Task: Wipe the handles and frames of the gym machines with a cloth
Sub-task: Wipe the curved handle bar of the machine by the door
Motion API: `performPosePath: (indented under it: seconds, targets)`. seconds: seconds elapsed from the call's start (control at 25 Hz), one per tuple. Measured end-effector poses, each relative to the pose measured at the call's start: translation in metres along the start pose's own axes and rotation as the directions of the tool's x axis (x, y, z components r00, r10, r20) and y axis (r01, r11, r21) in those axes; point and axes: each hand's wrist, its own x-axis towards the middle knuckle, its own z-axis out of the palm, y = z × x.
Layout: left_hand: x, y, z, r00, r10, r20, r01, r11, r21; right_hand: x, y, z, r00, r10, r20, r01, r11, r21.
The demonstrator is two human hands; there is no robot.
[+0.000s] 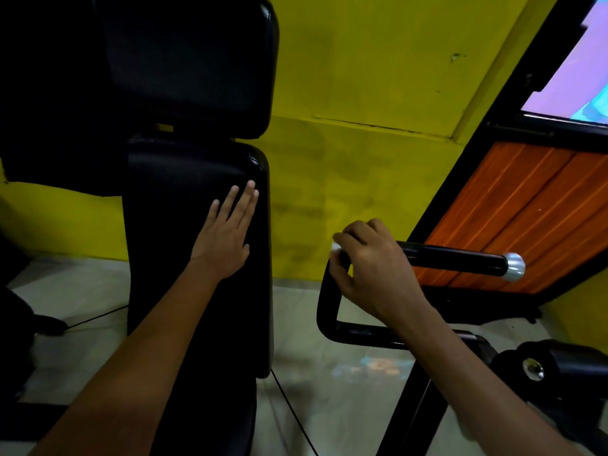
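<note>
Head view: right hand wipes machine handle, left hand braces on pad

Head view, only one camera. Right hand (371,261) sits on the bend where the black handle (454,258) meets the curved frame tube (327,301). Fingers are curled down over the tube, gripping a small white cloth (336,247); only a scrap of it peeks out at the fingertips, the rest is hidden under the palm. The wrap-around grip likely puts cloth against the whole round of the tube, not just its top.

Handle runs right from the hand to a silver end cap (515,266), well clear of the fingers. That bare stretch looks like the part left to wipe, though I cannot tell from this frame.

Left hand (227,235) lies flat on the black back pad (197,258), fingers straight and close together, holding nothing. Probably a brace: it steadies the body while the other arm reaches across to the side.

Behind: yellow wall (362,77), an orange slatted panel (513,218) leaning at right, pale floor (329,390) below. A black pivot housing with a shiny bolt (533,368) sits low right, untouched by either hand.
</note>
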Motion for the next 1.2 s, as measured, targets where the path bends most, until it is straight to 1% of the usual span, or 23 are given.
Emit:
performPosePath:
  seconds: [0.08, 0.16, 0.2, 0.24, 0.32, 0.36, 0.4, 0.48, 0.64, 0.72, 0.8, 0.92, 1.0, 1.04, 1.12, 1.2]
  targets:
    - [0.001, 0.001, 0.000, 1.000, -0.007, -0.002, 0.007, 1.000, 0.001, 0.009, -0.012, 0.000, 0.998, -0.013, 0.055, 0.019, 0.993, -0.114]
    - [0.001, 0.001, 0.000, 1.000, -0.009, 0.002, 0.009, 1.000, -0.003, 0.013, -0.029, -0.005, 0.997, -0.017, 0.080, 0.028, 0.990, -0.139]
    - [0.000, 0.001, 0.000, 1.000, -0.008, 0.002, 0.008, 1.000, -0.002, 0.012, -0.038, -0.002, 0.991, -0.047, 0.128, 0.065, 0.989, -0.133]
    - [0.000, 0.001, 0.000, 1.000, -0.006, 0.002, 0.006, 1.000, 0.003, 0.005, -0.048, 0.002, 0.973, -0.078, 0.217, 0.106, 0.987, -0.120]
    - [-0.001, 0.001, 0.000, 1.000, -0.004, 0.003, 0.004, 1.000, 0.005, -0.016, -0.063, 0.018, 0.913, -0.162, 0.375, 0.219, 0.969, -0.113]
    - [-0.001, 0.001, -0.001, 1.000, -0.004, 0.003, 0.004, 1.000, 0.003, -0.026, -0.067, 0.028, 0.886, -0.195, 0.421, 0.272, 0.953, -0.132]
    - [-0.001, 0.000, -0.001, 1.000, -0.003, 0.002, 0.003, 1.000, 0.005, -0.032, -0.070, 0.037, 0.860, -0.195, 0.472, 0.295, 0.944, -0.146]
    - [0.000, -0.001, -0.001, 1.000, 0.002, 0.006, -0.002, 1.000, 0.007, -0.039, -0.071, 0.050, 0.856, -0.206, 0.474, 0.315, 0.935, -0.161]
    - [-0.001, 0.002, 0.000, 1.000, -0.015, 0.011, 0.015, 1.000, -0.008, -0.041, -0.067, 0.044, 0.855, -0.247, 0.455, 0.360, 0.916, -0.179]
    - [-0.001, 0.004, -0.001, 1.000, -0.022, 0.014, 0.022, 1.000, -0.005, -0.040, -0.063, 0.040, 0.869, -0.262, 0.420, 0.354, 0.922, -0.157]
    - [-0.001, 0.002, -0.003, 1.000, -0.014, 0.023, 0.014, 1.000, -0.001, -0.029, -0.057, 0.031, 0.913, -0.264, 0.310, 0.327, 0.929, -0.172]
    - [0.000, 0.000, -0.005, 0.999, 0.001, 0.037, 0.000, 1.000, -0.027, 0.001, -0.042, 0.011, 0.983, -0.168, 0.081, 0.182, 0.960, -0.215]
    - [-0.001, 0.001, -0.005, 1.000, -0.001, 0.029, 0.003, 0.999, -0.041, 0.011, -0.024, 0.000, 0.990, -0.096, -0.099, 0.074, 0.975, -0.207]
    - [-0.001, 0.001, -0.005, 0.999, -0.005, 0.033, 0.006, 0.999, -0.040, 0.007, -0.016, -0.003, 0.986, -0.059, -0.153, 0.039, 0.990, -0.135]
    - [-0.001, 0.002, -0.004, 0.999, -0.012, 0.042, 0.014, 0.999, -0.041, -0.015, -0.008, -0.004, 0.966, 0.058, -0.253, -0.028, 0.992, 0.123]
    - [-0.001, 0.002, -0.006, 0.999, -0.013, 0.053, 0.015, 0.999, -0.041, -0.044, -0.005, 0.001, 0.932, 0.205, -0.298, -0.097, 0.936, 0.339]
